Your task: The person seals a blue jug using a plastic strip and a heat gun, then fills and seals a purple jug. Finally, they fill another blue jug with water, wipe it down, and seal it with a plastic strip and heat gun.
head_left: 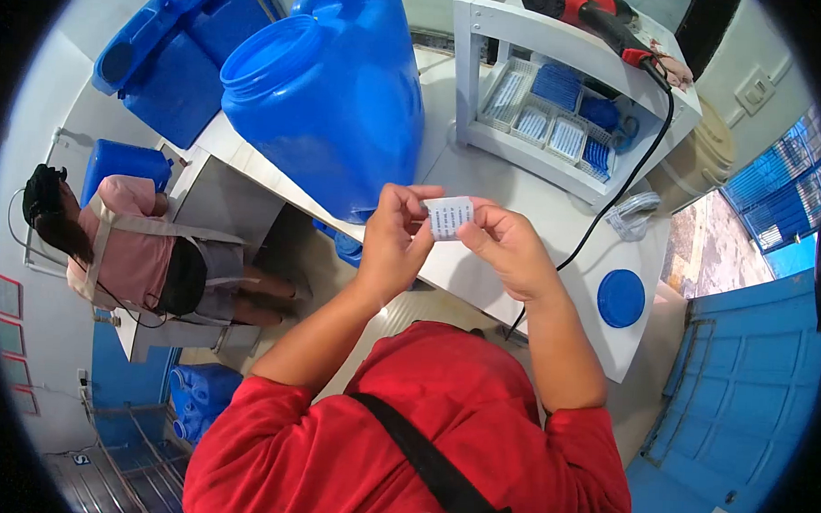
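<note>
A small white label sheet [449, 218] with rows of dark print is held up between both hands, above the edge of the white table. My left hand [398, 242] pinches its left side between thumb and fingers. On the right side, my right hand [508, 253] grips it the same way. Just beyond my hands stands a large blue plastic jug [344, 100] with its wide mouth uncovered. A round blue lid [621, 298] lies flat on the table [512, 183], to the right of my right hand.
A white shelf [540, 166] holds baskets of blue and white items [560, 117], with a red and black heat gun [599, 23] on top. Its black cable [602, 209] crosses the table. Another person [149, 238] stands at the left by a blue container [124, 167].
</note>
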A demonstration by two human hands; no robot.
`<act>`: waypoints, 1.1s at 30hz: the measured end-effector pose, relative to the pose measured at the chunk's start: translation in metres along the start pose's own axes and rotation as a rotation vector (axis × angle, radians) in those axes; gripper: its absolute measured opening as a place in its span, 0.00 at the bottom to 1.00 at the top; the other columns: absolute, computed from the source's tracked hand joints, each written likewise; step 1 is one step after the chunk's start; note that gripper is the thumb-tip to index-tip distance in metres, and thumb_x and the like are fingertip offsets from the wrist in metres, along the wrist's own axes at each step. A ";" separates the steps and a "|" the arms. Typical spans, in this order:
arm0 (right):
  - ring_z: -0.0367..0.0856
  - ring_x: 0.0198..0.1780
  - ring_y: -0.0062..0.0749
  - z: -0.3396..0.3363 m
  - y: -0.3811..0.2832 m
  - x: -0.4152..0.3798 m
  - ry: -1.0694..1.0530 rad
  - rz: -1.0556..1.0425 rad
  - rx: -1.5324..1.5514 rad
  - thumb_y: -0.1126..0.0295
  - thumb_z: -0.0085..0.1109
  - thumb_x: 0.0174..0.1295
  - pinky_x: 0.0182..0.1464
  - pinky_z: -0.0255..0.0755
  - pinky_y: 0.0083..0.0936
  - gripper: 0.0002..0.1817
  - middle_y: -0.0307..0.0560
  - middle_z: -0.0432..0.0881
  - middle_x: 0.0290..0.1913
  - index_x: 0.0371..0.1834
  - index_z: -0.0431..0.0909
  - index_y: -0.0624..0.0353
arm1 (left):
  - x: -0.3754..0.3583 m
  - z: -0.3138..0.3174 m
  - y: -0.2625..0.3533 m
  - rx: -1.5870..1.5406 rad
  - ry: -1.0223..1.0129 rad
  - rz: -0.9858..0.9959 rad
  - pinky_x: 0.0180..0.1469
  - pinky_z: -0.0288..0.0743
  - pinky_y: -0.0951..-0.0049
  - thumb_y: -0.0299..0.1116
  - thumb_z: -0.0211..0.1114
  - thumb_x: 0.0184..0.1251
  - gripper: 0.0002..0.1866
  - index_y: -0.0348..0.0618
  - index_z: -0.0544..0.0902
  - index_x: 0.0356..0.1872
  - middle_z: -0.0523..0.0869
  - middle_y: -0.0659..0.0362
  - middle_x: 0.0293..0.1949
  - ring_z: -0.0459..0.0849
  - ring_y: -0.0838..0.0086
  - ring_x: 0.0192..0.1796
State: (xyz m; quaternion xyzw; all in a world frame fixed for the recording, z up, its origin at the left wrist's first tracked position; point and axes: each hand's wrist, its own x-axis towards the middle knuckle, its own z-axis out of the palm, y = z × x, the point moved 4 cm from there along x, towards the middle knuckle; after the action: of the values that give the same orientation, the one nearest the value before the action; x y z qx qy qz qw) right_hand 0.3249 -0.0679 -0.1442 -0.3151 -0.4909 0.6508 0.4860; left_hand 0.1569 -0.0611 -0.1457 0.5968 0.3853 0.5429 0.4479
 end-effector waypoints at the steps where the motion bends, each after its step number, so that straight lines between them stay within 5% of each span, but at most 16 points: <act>1: 0.80 0.51 0.25 0.001 0.002 0.003 0.004 -0.007 -0.005 0.68 0.67 0.68 0.54 0.76 0.25 0.10 0.48 0.80 0.57 0.39 0.84 0.65 | 0.001 0.001 0.001 -0.032 0.024 0.022 0.49 0.79 0.73 0.17 0.58 0.71 0.11 0.39 0.68 0.47 0.85 0.53 0.46 0.82 0.76 0.49; 5: 0.79 0.54 0.29 0.000 0.015 0.016 0.084 0.017 -0.109 0.61 0.70 0.66 0.55 0.75 0.29 0.18 0.49 0.77 0.60 0.46 0.81 0.66 | -0.013 -0.009 -0.001 -0.352 0.105 -0.667 0.49 0.81 0.71 0.29 0.59 0.77 0.02 0.45 0.76 0.44 0.84 0.61 0.44 0.83 0.78 0.47; 7: 0.79 0.55 0.40 0.014 -0.006 0.017 0.098 -0.106 -0.572 0.55 0.72 0.62 0.57 0.73 0.37 0.27 0.54 0.78 0.57 0.55 0.76 0.63 | -0.019 -0.024 -0.018 -0.371 0.134 -0.649 0.51 0.81 0.68 0.37 0.59 0.78 0.06 0.49 0.78 0.46 0.84 0.64 0.44 0.82 0.78 0.47; 11: 0.79 0.55 0.57 -0.017 -0.163 0.062 0.572 -1.029 -1.420 0.48 0.77 0.52 0.57 0.73 0.45 0.34 0.59 0.82 0.51 0.55 0.80 0.60 | -0.040 -0.074 -0.051 -0.215 0.465 -0.559 0.45 0.79 0.75 0.37 0.59 0.77 0.07 0.47 0.77 0.48 0.84 0.63 0.45 0.81 0.80 0.43; 12: 0.83 0.50 0.53 -0.030 -0.207 0.074 0.695 -0.886 -1.617 0.45 0.73 0.56 0.55 0.74 0.47 0.32 0.55 0.84 0.45 0.50 0.82 0.63 | -0.048 -0.085 -0.064 -0.157 0.524 -0.574 0.44 0.79 0.76 0.37 0.60 0.76 0.08 0.47 0.77 0.48 0.83 0.64 0.44 0.80 0.80 0.42; 13: 0.71 0.70 0.58 -0.039 -0.240 0.086 0.799 -0.550 -1.723 0.36 0.62 0.60 0.68 0.67 0.39 0.43 0.75 0.72 0.65 0.60 0.76 0.69 | -0.056 -0.097 -0.080 -0.098 0.582 -0.589 0.43 0.79 0.78 0.37 0.61 0.76 0.09 0.46 0.76 0.48 0.82 0.64 0.43 0.80 0.81 0.42; 14: 0.83 0.55 0.59 -0.033 -0.265 0.084 0.883 -0.435 -1.914 0.39 0.61 0.62 0.52 0.77 0.46 0.37 0.70 0.83 0.53 0.52 0.80 0.69 | -0.062 -0.104 -0.096 -0.083 0.615 -0.585 0.42 0.78 0.78 0.37 0.63 0.74 0.10 0.45 0.76 0.48 0.81 0.64 0.42 0.79 0.82 0.42; 15: 0.85 0.38 0.60 -0.051 -0.275 0.099 0.870 -0.388 -1.905 0.40 0.63 0.62 0.45 0.78 0.47 0.34 0.65 0.86 0.36 0.46 0.82 0.69 | -0.064 -0.107 -0.107 -0.066 0.656 -0.574 0.42 0.79 0.77 0.37 0.64 0.72 0.11 0.44 0.76 0.48 0.80 0.63 0.42 0.79 0.80 0.43; 16: 0.79 0.22 0.50 -0.071 -0.283 0.121 0.786 0.184 -1.665 0.40 0.65 0.61 0.32 0.74 0.47 0.33 0.54 0.81 0.23 0.40 0.83 0.67 | -0.062 -0.108 -0.120 -0.063 0.685 -0.554 0.42 0.79 0.77 0.37 0.65 0.72 0.11 0.44 0.76 0.48 0.80 0.63 0.41 0.79 0.80 0.42; 19: 0.72 0.17 0.36 -0.099 -0.270 0.136 0.587 0.458 -1.435 0.39 0.64 0.63 0.22 0.65 0.41 0.32 0.45 0.78 0.20 0.37 0.84 0.64 | -0.049 -0.101 -0.132 -0.048 0.730 -0.522 0.40 0.78 0.77 0.37 0.66 0.70 0.14 0.44 0.74 0.48 0.78 0.64 0.40 0.78 0.80 0.40; 21: 0.67 0.17 0.28 -0.129 -0.260 0.148 0.583 0.357 -1.366 0.42 0.63 0.65 0.20 0.56 0.36 0.27 0.41 0.75 0.20 0.34 0.83 0.61 | -0.045 -0.091 -0.143 -0.287 0.746 -0.631 0.32 0.75 0.81 0.37 0.69 0.67 0.15 0.46 0.73 0.46 0.78 0.62 0.36 0.76 0.80 0.31; 23: 0.84 0.45 0.48 -0.196 -0.262 0.190 0.541 0.125 -1.486 0.44 0.68 0.62 0.54 0.74 0.49 0.30 0.49 0.85 0.43 0.48 0.83 0.64 | -0.042 -0.081 -0.143 -0.297 0.786 -0.666 0.34 0.75 0.79 0.38 0.70 0.65 0.16 0.47 0.73 0.46 0.78 0.64 0.34 0.75 0.81 0.31; 25: 0.83 0.42 0.41 -0.191 -0.269 0.177 0.560 0.087 -1.515 0.44 0.65 0.66 0.49 0.76 0.41 0.32 0.47 0.84 0.41 0.56 0.81 0.66 | -0.037 -0.071 -0.134 -0.237 0.764 -0.676 0.36 0.75 0.77 0.39 0.71 0.63 0.16 0.48 0.73 0.45 0.77 0.66 0.32 0.74 0.82 0.30; 27: 0.71 0.18 0.30 -0.128 -0.267 0.119 0.525 -0.047 -0.818 0.51 0.65 0.67 0.20 0.62 0.35 0.21 0.45 0.78 0.23 0.36 0.82 0.61 | -0.035 -0.072 -0.148 -0.147 0.766 -0.636 0.38 0.75 0.74 0.37 0.72 0.61 0.17 0.47 0.74 0.46 0.80 0.65 0.34 0.77 0.79 0.33; 29: 0.82 0.41 0.32 -0.186 -0.267 0.123 0.300 -0.212 -0.490 0.41 0.66 0.63 0.43 0.76 0.30 0.39 0.49 0.83 0.44 0.64 0.75 0.64 | -0.027 -0.075 -0.160 0.407 0.648 -0.367 0.40 0.76 0.69 0.34 0.72 0.59 0.19 0.43 0.75 0.47 0.82 0.60 0.39 0.82 0.70 0.38; 33: 0.78 0.45 0.23 -0.115 -0.233 0.032 -0.136 -0.426 -0.082 0.36 0.69 0.57 0.43 0.77 0.19 0.47 0.46 0.81 0.50 0.67 0.68 0.64 | -0.033 -0.066 -0.170 0.609 0.674 -0.211 0.49 0.76 0.57 0.29 0.62 0.63 0.21 0.36 0.70 0.55 0.83 0.44 0.42 0.84 0.50 0.43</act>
State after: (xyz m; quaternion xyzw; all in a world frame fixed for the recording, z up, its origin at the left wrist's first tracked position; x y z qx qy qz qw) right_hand 0.4912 0.0114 0.0418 -0.1790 -0.6040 0.5329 0.5650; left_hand 0.0925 -0.0336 -0.3170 0.4492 0.7096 0.5202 0.1550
